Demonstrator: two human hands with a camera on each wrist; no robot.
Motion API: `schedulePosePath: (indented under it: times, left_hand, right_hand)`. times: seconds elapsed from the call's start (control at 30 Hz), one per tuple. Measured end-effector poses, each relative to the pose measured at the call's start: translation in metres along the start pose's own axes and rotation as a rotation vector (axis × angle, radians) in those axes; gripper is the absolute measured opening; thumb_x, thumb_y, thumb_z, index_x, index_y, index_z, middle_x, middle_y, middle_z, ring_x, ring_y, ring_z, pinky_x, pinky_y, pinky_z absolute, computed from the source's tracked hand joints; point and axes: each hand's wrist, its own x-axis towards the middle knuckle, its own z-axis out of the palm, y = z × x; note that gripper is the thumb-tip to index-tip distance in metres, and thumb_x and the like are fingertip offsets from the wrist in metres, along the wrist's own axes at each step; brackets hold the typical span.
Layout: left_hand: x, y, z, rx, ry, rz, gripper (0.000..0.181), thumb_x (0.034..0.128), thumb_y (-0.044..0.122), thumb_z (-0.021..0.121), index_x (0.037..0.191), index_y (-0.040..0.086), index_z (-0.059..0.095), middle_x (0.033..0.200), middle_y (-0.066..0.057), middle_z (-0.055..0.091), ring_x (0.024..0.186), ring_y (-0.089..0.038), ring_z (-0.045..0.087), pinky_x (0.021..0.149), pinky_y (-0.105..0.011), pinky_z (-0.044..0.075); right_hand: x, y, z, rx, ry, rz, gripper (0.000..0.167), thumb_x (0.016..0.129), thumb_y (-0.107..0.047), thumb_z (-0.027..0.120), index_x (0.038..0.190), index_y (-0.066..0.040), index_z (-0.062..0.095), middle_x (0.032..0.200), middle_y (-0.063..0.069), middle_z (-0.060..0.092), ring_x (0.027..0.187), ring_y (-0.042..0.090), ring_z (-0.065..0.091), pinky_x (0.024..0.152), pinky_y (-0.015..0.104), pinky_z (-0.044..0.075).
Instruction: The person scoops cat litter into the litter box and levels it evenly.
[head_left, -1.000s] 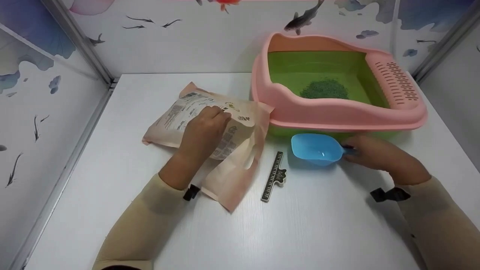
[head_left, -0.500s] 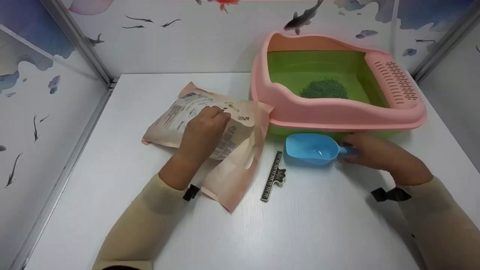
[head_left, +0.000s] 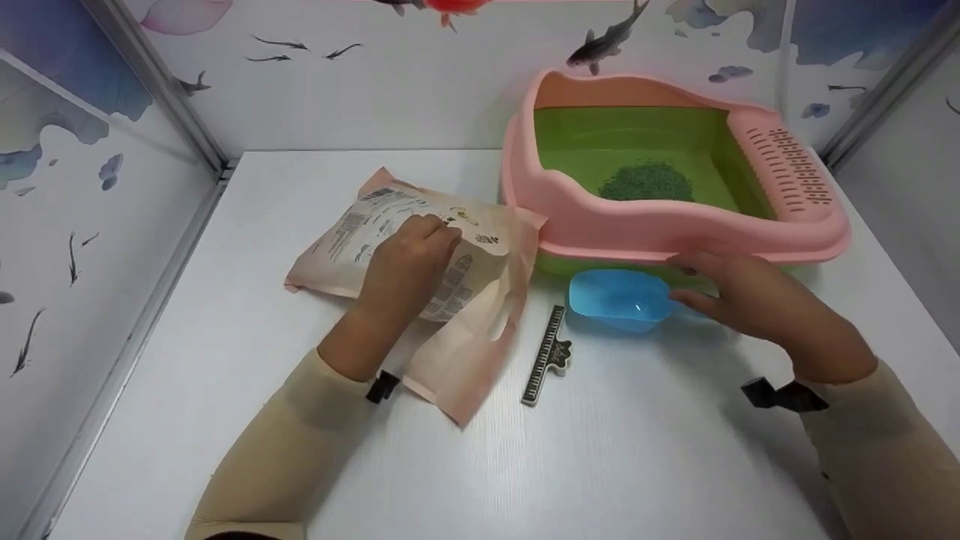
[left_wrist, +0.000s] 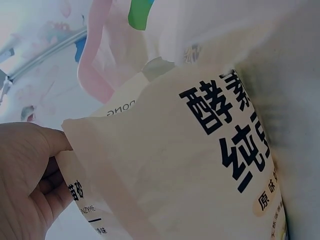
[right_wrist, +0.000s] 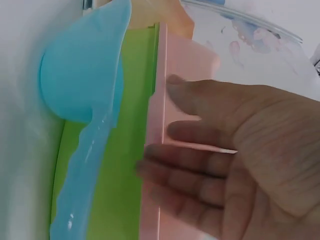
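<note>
My left hand (head_left: 409, 259) pinches the opened edge of a pale pink paper bag (head_left: 457, 367), which lies on the table with a printed face up. In the left wrist view the thumb and fingers hold the bag's rim (left_wrist: 80, 135). A light blue scoop (head_left: 619, 296) rests on the table, its handle (right_wrist: 82, 185) pointing right. Above that handle, my right hand (head_left: 757, 296) hovers with fingers spread and nothing in them. Behind it stands a litter box with a pink rim (head_left: 675, 232) and green base; dark green granules (head_left: 649, 182) lie heaped inside.
A dark ruler-like clip (head_left: 547, 356) lies on the white table (head_left: 465, 480) between bag and scoop. The bag's right corner meets the litter box. Printed panels with fish (head_left: 604, 41) enclose the table at the back and sides.
My right hand has shifted the scoop slightly left, let go of its handle and lifted with fingers opening. The left hand keeps its hold on the bag.
</note>
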Motion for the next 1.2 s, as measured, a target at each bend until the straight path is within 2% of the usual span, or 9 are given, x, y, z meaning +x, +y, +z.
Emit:
schedulePosePath:
  times: [0.1, 0.2, 0.33, 0.43, 0.53, 0.63, 0.7, 0.87, 1.2]
  left_hand:
    - [-0.002, -0.001, 0.000, -0.004, 0.000, 0.004, 0.016, 0.1008, 0.007, 0.067, 0.110, -0.001, 0.077, 0.097, -0.010, 0.073, 0.092, -0.023, 0.072, 0.079, -0.027, 0.065]
    - [-0.003, -0.002, 0.001, -0.008, -0.004, 0.004, 0.015, 0.0994, 0.006, 0.068, 0.110, -0.001, 0.077, 0.097, -0.010, 0.073, 0.092, -0.023, 0.071, 0.078, -0.027, 0.065]
    - [-0.004, -0.003, 0.000, -0.014, -0.007, -0.009, 0.015, 0.0996, 0.006, 0.068, 0.110, 0.000, 0.077, 0.097, -0.009, 0.073, 0.093, -0.022, 0.071, 0.079, -0.027, 0.065]
    - [-0.003, -0.003, -0.001, -0.007, -0.009, -0.020, 0.016, 0.1008, 0.009, 0.067, 0.110, 0.001, 0.077, 0.098, -0.009, 0.073, 0.093, -0.022, 0.072, 0.079, -0.026, 0.065]
    - [-0.002, -0.003, -0.002, -0.005, -0.014, -0.020, 0.016, 0.1014, 0.009, 0.067, 0.110, 0.001, 0.077, 0.098, -0.009, 0.073, 0.094, -0.022, 0.072, 0.079, -0.026, 0.065]
    - [-0.001, -0.003, -0.003, -0.016, -0.018, -0.018, 0.016, 0.1008, 0.008, 0.067, 0.111, 0.000, 0.076, 0.099, -0.010, 0.073, 0.095, -0.023, 0.072, 0.080, -0.027, 0.065]
    - [0.000, -0.003, -0.005, -0.026, -0.022, -0.017, 0.015, 0.1001, 0.007, 0.068, 0.111, 0.001, 0.076, 0.100, -0.010, 0.073, 0.095, -0.023, 0.071, 0.080, -0.027, 0.065]
    - [0.001, -0.004, -0.005, -0.024, -0.026, -0.008, 0.015, 0.0994, 0.006, 0.068, 0.111, 0.001, 0.076, 0.099, -0.010, 0.073, 0.093, -0.024, 0.071, 0.079, -0.028, 0.065]
    - [0.001, -0.005, -0.005, -0.009, -0.030, 0.011, 0.015, 0.1013, 0.006, 0.065, 0.111, 0.002, 0.076, 0.098, -0.010, 0.072, 0.090, -0.023, 0.069, 0.076, -0.027, 0.064]
  right_hand:
    - [0.014, -0.010, 0.005, 0.005, 0.087, -0.075, 0.042, 0.083, -0.011, 0.088, 0.121, -0.009, 0.070, 0.111, 0.007, 0.076, 0.100, 0.022, 0.071, 0.084, 0.047, 0.063]
    - [0.033, -0.022, 0.013, 0.011, 0.160, -0.164, 0.039, 0.084, -0.011, 0.087, 0.119, -0.007, 0.072, 0.112, 0.008, 0.076, 0.101, 0.023, 0.070, 0.084, 0.045, 0.062]
    - [0.064, -0.038, 0.026, -0.015, 0.217, -0.256, 0.036, 0.085, -0.012, 0.086, 0.118, -0.007, 0.072, 0.113, 0.009, 0.074, 0.100, 0.025, 0.070, 0.085, 0.043, 0.062]
    - [0.085, -0.049, 0.038, -0.104, 0.259, -0.337, 0.035, 0.089, -0.013, 0.083, 0.121, -0.007, 0.071, 0.117, 0.010, 0.071, 0.103, 0.027, 0.069, 0.087, 0.043, 0.063]
    - [0.102, -0.059, 0.048, -0.278, 0.282, -0.404, 0.035, 0.095, -0.014, 0.077, 0.128, -0.006, 0.066, 0.124, 0.011, 0.067, 0.108, 0.028, 0.065, 0.094, 0.042, 0.062]
    - [0.114, -0.068, 0.054, -0.433, 0.255, -0.428, 0.041, 0.097, -0.012, 0.073, 0.136, -0.005, 0.062, 0.132, 0.011, 0.063, 0.115, 0.029, 0.061, 0.100, 0.040, 0.059]
    - [0.120, -0.072, 0.057, -0.475, 0.212, -0.428, 0.045, 0.097, -0.010, 0.073, 0.140, -0.004, 0.060, 0.137, 0.012, 0.062, 0.121, 0.030, 0.060, 0.105, 0.041, 0.056]
    - [0.135, -0.077, 0.063, -0.474, 0.121, -0.413, 0.049, 0.096, -0.004, 0.073, 0.143, -0.007, 0.061, 0.142, 0.010, 0.063, 0.128, 0.030, 0.059, 0.111, 0.043, 0.052]
    - [0.151, -0.080, 0.073, -0.478, 0.050, -0.425, 0.040, 0.094, 0.001, 0.071, 0.133, -0.010, 0.069, 0.138, 0.006, 0.068, 0.135, 0.026, 0.058, 0.118, 0.040, 0.046]
